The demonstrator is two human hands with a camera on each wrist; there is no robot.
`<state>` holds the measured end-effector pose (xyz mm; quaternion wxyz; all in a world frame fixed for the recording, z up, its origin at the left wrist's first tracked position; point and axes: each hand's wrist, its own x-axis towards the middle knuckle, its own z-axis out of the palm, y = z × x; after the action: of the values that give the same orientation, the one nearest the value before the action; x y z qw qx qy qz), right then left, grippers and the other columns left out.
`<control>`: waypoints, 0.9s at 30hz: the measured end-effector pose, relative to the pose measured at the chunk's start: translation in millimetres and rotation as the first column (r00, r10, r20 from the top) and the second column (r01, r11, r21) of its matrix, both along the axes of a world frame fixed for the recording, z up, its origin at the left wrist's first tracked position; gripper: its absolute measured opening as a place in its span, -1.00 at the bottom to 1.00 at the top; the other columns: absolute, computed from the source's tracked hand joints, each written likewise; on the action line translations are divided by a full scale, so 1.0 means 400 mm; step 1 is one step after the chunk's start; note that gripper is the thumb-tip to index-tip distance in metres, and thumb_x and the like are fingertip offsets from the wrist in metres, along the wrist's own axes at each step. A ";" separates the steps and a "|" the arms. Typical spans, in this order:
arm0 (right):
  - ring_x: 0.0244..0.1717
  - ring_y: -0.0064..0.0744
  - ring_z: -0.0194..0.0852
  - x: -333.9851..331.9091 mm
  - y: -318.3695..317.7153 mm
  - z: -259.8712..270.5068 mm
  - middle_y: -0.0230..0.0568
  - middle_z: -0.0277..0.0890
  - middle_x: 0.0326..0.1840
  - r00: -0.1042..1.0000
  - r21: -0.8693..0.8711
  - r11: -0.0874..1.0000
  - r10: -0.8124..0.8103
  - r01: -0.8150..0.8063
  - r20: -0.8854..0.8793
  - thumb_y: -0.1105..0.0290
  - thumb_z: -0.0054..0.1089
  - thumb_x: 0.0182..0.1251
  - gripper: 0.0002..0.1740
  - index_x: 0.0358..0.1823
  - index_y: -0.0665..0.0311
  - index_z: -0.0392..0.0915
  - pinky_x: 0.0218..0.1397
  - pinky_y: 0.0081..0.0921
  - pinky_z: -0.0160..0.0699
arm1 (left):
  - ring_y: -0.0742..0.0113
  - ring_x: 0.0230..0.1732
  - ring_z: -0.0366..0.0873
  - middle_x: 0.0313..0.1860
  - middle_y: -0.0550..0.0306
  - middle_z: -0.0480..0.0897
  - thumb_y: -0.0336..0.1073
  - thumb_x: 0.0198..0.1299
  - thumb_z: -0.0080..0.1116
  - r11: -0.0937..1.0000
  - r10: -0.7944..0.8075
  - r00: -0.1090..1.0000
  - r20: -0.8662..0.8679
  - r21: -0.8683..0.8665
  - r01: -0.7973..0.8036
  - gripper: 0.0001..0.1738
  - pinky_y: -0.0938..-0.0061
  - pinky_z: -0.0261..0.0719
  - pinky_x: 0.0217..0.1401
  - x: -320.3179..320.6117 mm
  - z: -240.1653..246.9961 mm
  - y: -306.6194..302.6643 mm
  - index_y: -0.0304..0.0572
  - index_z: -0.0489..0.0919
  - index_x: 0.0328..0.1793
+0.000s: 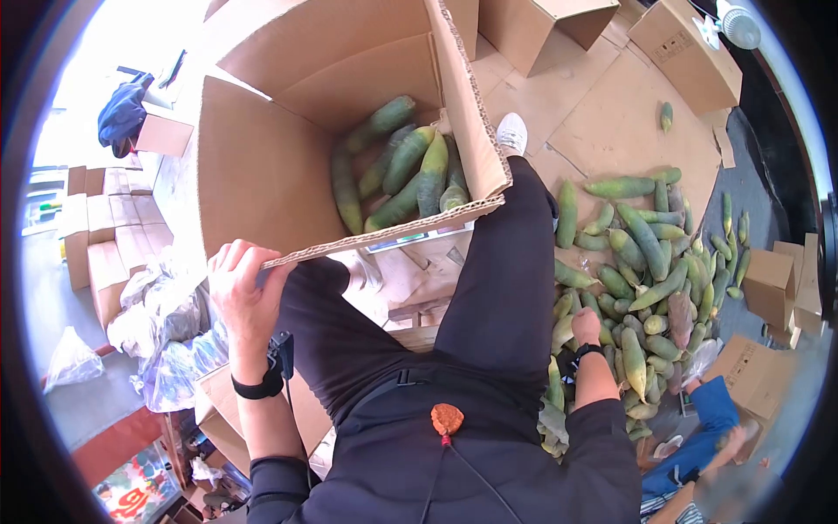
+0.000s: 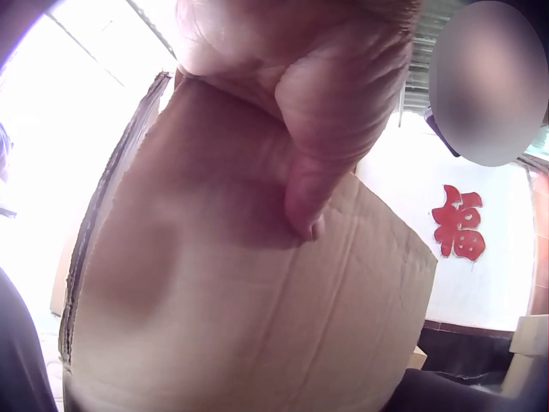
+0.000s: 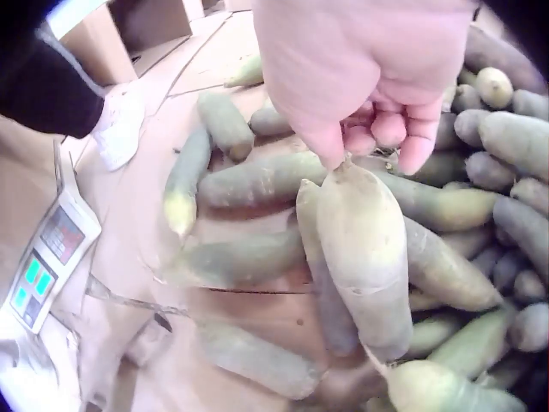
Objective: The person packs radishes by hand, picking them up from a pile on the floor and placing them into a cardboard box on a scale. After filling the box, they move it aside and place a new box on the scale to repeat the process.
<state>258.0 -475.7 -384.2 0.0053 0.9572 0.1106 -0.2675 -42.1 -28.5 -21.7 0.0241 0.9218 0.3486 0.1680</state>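
Note:
My left hand (image 1: 243,293) grips the near left corner of a large open cardboard box (image 1: 253,166). In the left wrist view its thumb (image 2: 310,202) presses flat on the outer cardboard wall (image 2: 214,283). Several green radishes (image 1: 406,162) lie at the bottom of this box. On the other side, my right hand (image 1: 587,328) is over a big heap of green radishes (image 1: 650,262). The right wrist view shows its fingers curled, with the thumb at the narrow top of a pale green radish (image 3: 364,249), pinching it there; the radish hangs over the others.
A digital scale (image 3: 47,257) with lit green displays stands by the box. Flattened cardboard (image 1: 602,113) covers the floor, and a white shoe (image 1: 512,134) rests there. Other boxes (image 1: 685,57) stand around. Another person's blue sleeve (image 1: 711,410) is at lower right.

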 end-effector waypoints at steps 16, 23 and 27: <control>-0.55 -0.71 0.28 0.064 0.068 0.431 -0.50 0.41 -0.46 0.936 0.750 0.566 -0.276 0.342 -0.219 0.57 0.07 0.13 -0.88 -0.30 0.25 0.52 -0.62 -0.72 0.19 | 0.15 -0.26 0.53 -0.46 0.19 0.51 -0.29 -0.16 0.41 0.999 -0.012 0.998 0.068 0.042 0.009 -0.79 0.27 0.42 -0.09 -0.016 0.006 0.002 -0.10 0.56 -0.46; -0.52 -0.72 0.19 0.129 0.404 0.948 -0.48 0.33 -0.44 0.995 0.962 0.267 -0.067 -0.054 0.074 0.57 0.04 0.20 -0.91 -0.34 0.19 0.42 -0.44 -0.76 0.19 | 0.14 -0.27 0.52 -0.46 0.19 0.52 -0.27 -0.18 0.41 0.999 -0.026 0.995 0.095 0.040 0.022 -0.78 0.27 0.39 -0.10 -0.025 -0.001 0.012 -0.12 0.57 -0.46; -0.45 -0.71 0.17 0.137 0.561 1.201 -0.51 0.21 -0.44 0.965 0.961 0.096 0.075 -0.260 0.253 0.53 -0.01 0.20 -0.98 -0.36 0.24 0.40 -0.36 -0.72 0.18 | 0.18 -0.29 0.52 -0.47 0.24 0.50 -0.29 -0.24 0.42 0.997 -0.040 0.992 0.116 0.077 0.031 -0.76 0.30 0.41 -0.13 -0.025 -0.003 0.011 -0.06 0.52 -0.49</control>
<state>312.6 -251.5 96.3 -0.5922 0.7151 0.3670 -0.0566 -52.2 -23.9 -22.9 0.0130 0.9166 0.3234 0.2347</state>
